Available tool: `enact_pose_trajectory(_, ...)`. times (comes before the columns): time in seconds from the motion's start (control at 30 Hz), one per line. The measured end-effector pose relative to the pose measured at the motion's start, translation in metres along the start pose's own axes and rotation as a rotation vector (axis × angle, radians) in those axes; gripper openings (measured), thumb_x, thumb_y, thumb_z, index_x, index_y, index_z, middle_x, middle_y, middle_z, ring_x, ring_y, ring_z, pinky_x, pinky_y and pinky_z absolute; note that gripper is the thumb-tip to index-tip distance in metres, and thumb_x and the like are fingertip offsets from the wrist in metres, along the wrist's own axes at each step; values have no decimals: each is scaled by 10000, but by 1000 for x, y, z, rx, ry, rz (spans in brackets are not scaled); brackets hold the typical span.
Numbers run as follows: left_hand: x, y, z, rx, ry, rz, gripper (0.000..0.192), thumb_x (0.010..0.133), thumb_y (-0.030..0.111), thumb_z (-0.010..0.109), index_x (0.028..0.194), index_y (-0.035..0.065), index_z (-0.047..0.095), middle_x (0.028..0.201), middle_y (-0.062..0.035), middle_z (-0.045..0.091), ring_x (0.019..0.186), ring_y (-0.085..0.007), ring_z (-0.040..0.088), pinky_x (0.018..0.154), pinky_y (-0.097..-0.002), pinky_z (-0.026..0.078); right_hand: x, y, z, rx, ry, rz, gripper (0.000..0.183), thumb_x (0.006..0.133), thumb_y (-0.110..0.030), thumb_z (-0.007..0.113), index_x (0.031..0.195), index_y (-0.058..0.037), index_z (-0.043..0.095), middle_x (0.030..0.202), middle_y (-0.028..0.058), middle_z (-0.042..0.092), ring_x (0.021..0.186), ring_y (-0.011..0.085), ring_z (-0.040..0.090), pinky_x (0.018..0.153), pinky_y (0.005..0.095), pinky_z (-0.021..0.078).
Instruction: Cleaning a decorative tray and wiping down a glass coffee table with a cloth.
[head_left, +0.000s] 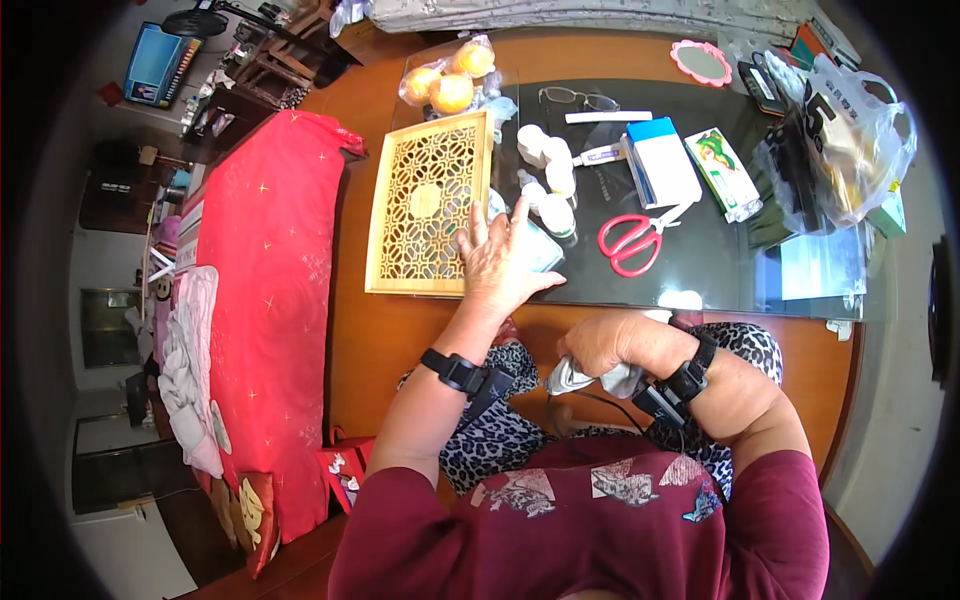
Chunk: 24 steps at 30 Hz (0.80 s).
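Note:
My left hand (495, 262) is spread flat with its fingers apart, over the right edge of a light wooden tray (371, 247) with a cut-out lattice base. Partly under that hand lies a pale blue pack (545, 249); whether the palm presses on it I cannot tell. Several white bottles (556, 214) stand just beyond the fingertips. Below the table edge, my right hand (604, 343) grips a crumpled greyish-white cloth (622, 381) above my lap. Red-handled scissors (630, 244) rest on the dark glass tabletop (705, 277), right of the left hand.
Behind the tray sit oranges (451, 91) in clear plastic. Farther right are a tube (600, 154), a blue-and-white box (664, 165), a green-and-white box (721, 172), eyeglasses (577, 97), a pink-framed mirror (701, 63) and a filled plastic bag (847, 142). A red-covered bed (270, 300) stands left.

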<state>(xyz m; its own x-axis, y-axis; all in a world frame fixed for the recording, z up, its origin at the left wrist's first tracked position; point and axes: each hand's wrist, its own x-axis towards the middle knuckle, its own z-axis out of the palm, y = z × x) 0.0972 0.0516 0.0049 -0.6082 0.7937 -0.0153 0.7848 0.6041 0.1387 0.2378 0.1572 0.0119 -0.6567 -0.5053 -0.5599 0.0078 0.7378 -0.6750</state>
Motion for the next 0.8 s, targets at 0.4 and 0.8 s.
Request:
enact_pose_trajectory(0.4,-2,-8,22,36,46,-42,1087,613,516,846,1464,95,316,1310,-280,505,1385,-436,303,1042,-681,264,0,2,-7,27,38,23,390,762,-111,586,1142,-72,668,1074,177,693,1036,358,644,863,434,501)
enact_pose_trajectory(0.8,-16,-122,-28,-4,380,-396,907,632,461,847,1347,56,462,1114,-207,617,1139,-387,511,964,-530,420,-4,25,-17,75,169,-49,362,780,-147,592,1129,-70,648,1020,185,696,996,383,646,842,449,505)
